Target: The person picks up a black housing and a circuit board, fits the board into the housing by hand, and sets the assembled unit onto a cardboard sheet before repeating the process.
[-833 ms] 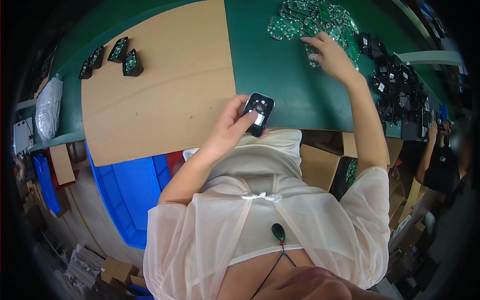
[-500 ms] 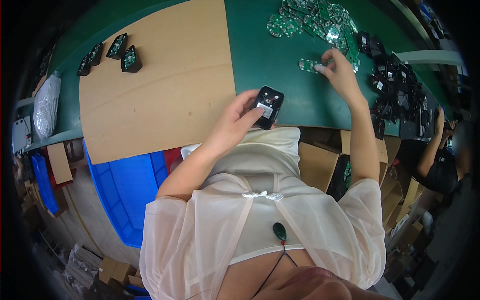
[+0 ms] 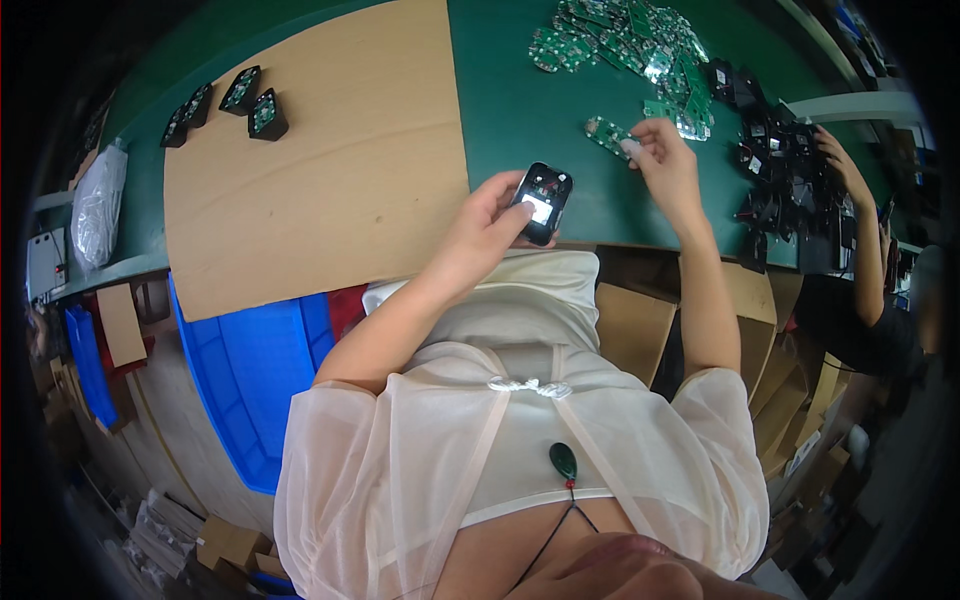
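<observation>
My left hand (image 3: pixel 492 225) is closed around a small black housing (image 3: pixel 550 186), its thumb lying over a white label inside. Two small white parts and some thin wires show in the housing's upper end. Between the thumb and fingers of my right hand (image 3: pixel 664 165) is a green circuit board (image 3: pixel 606 133), pinched at one end and held over the green tabletop. White wrapping covers a fingertip of that hand. Beyond it lies a heap of green circuit boards (image 3: pixel 625 38).
Several black housings with boards in them (image 3: pixel 267 115) stand on and beside a cardboard sheet (image 3: pixel 330 200). A pile of black housings (image 3: pixel 780 160) lies at the right, where a co-worker's hand (image 3: pixel 842 165) reaches in. A blue bin (image 3: pixel 245 375) sits below the table edge, left.
My right hand has picked up the circuit board and drawn it slightly nearer and left. The co-worker's hand has reached farther toward the black pile. My left hand keeps the housing, almost still.
</observation>
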Demonstrator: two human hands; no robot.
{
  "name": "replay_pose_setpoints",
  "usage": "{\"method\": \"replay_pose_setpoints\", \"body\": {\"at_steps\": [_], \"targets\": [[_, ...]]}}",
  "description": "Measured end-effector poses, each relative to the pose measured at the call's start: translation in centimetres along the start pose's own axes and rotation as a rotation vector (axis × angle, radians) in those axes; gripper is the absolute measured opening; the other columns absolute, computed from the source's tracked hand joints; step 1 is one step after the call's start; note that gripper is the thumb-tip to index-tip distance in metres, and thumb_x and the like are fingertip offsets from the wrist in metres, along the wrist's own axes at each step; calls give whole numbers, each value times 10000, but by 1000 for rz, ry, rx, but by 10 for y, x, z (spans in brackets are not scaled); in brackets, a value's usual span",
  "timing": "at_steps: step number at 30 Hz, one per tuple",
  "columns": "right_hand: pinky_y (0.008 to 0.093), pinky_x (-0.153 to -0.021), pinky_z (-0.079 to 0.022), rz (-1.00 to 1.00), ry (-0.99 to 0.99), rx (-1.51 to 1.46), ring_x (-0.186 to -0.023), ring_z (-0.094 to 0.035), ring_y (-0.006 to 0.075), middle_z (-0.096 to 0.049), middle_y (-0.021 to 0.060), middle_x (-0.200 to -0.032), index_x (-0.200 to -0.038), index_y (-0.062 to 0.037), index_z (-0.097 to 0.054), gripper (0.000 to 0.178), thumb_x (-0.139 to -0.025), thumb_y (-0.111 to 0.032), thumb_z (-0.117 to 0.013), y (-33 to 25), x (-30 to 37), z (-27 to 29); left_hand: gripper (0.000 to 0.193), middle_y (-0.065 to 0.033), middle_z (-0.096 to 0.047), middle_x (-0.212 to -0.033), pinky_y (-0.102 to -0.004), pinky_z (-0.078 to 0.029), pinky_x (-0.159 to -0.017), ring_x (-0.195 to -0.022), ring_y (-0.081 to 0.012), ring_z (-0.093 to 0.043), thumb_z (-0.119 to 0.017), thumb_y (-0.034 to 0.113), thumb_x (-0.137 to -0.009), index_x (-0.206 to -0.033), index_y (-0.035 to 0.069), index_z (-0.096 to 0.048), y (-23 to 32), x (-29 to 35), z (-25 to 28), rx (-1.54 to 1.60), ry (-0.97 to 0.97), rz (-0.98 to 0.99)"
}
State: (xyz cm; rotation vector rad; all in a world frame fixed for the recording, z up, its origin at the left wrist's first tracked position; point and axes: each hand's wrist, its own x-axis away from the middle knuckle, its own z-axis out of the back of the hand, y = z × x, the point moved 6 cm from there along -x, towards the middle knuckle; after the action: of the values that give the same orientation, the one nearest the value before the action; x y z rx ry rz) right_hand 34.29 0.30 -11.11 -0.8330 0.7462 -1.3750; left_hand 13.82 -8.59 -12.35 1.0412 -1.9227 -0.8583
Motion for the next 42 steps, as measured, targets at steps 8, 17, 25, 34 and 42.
{"method": "replay_pose_setpoints", "body": {"at_steps": [8,17,25,34,42], "targets": [[221,-522,-463,-39,-10,-798,-629,-583,135,-562,82,-771,-930,3,-480,167,-810,-4,-597,-63,74,-28,309,-106,-562,-1005,-312,-538,-737,-854,-197,-617,-418,60,-911,-1209,-15,-390,0,-1,4,-21,53,-25],[220,-504,-451,-89,-56,-835,-608,-579,120,-558,53,-767,-928,-29,-487,148,-818,-10,-584,-61,78,-44,311,-116,-555,-1018,-282,-525,-720,-885,-150,-578,-444,30,-886,-1185,-42,-401,1,-2,-1,-45,79,-63],[197,-505,-436,-124,-28,-679,-594,-557,99,-552,51,-751,-950,-6,-472,181,-817,-13,-594,-53,82,-47,350,-107,-548,-1026,-251,-524,-659,-849,-126,-573,-509,97,-887,-1191,-48,-415,8,4,-8,27,35,-122],[191,-515,-363,354,70,-146,-708,-475,68,-488,34,-924,-967,-80,-641,200,-770,-50,-644,-75,87,-43,363,-68,-489,-983,-187,-463,-484,-681,-67,-530,-568,135,-857,-1178,6,-459,7,5,-6,-256,42,-118],[276,-541,-390,587,17,312,-686,-492,184,-499,43,-791,-816,-55,-578,98,-735,-73,-632,-112,83,-34,344,-63,-478,-994,-197,-416,-522,-625,-76,-503,-593,-22,-766,-1089,83,-538,31,20,-5,-266,206,-530]]}}
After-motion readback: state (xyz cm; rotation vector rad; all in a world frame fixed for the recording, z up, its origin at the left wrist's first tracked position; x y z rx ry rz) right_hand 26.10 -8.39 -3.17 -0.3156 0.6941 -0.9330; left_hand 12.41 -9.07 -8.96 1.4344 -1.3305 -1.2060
